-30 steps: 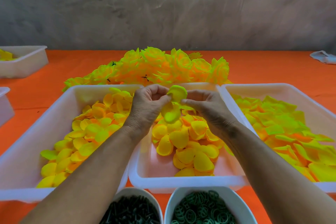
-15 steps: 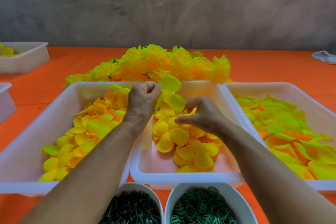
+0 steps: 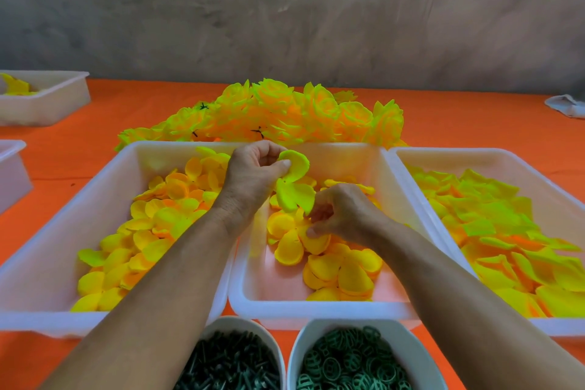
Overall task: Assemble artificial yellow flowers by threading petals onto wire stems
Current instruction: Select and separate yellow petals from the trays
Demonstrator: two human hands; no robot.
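Observation:
My left hand point(image 3: 253, 174) pinches a small cluster of yellow-green petals point(image 3: 292, 180) above the middle white tray point(image 3: 316, 309); any stem is hidden in the fingers. My right hand point(image 3: 342, 215) reaches down into that tray and pinches a yellow-orange petal point(image 3: 316, 241) from the loose petals there. Finished yellow flowers point(image 3: 285, 111) are heaped behind the trays.
A left tray point(image 3: 63, 225) holds small yellow petals and a right tray point(image 3: 490, 158) holds larger petals. Two white bowls in front hold dark green stems point(image 3: 228, 364) and green rings point(image 3: 348, 361). More trays point(image 3: 47, 104) stand far left on the orange table point(image 3: 459, 117).
My right hand let go of the held cluster and dropped into the middle tray to take a petal. My left hand kept the cluster and stayed roughly in place.

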